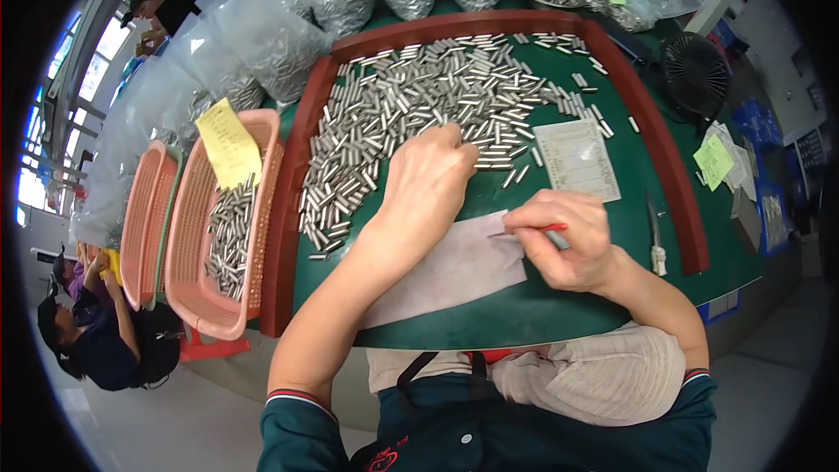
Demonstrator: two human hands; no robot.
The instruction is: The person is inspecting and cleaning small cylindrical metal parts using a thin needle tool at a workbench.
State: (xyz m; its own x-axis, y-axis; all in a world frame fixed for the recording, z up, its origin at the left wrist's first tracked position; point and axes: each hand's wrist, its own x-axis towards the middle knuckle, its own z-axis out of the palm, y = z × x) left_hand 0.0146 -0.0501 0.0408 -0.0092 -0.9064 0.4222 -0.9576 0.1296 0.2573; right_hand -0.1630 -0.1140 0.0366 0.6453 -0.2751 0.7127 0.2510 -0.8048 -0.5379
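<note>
Left hand (428,177) palm-down, fingers curled onto near edge of metal pin pile (419,114); pile spreads ahead and left of it, pin axes mixed. Right hand (564,240) closed on red pen (552,228), over pale paper sheet (454,267), farther from pins. Pink basket (218,236) far left: more pins, yellow note (229,142).
</note>
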